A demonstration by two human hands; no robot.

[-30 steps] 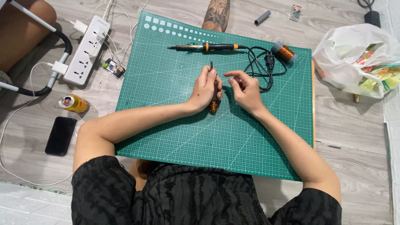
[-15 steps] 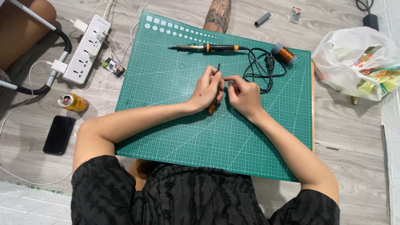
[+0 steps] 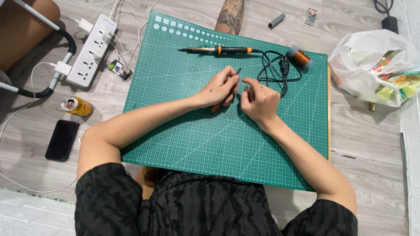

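- Head view: the left hand [image 3: 221, 87] is closed on a thin dark rod [image 3: 237, 71], whose tip sticks up past the fingers while an orange-brown end shows under the palm.
- The right hand [image 3: 259, 98] sits just right of that grip, fingers curled and forefinger pointing at the rod; whether it pinches anything is too small to tell.
- Both forearms lie across the green mat [image 3: 188, 140], wrists low, hands near its middle.
- Just beyond the grip lies the soldering iron [image 3: 218, 50], untouched, its black cord [image 3: 280, 72] looped to the right.
- A copper wire spool [image 3: 300, 57] stands further right, apart from both hands.
- Judging by this, the work looks early: no wire visibly on the rod, iron not picked up.
- Well left of the grip, off the mat: power strip [image 3: 92, 49], can [image 3: 76, 106], phone [image 3: 62, 140].
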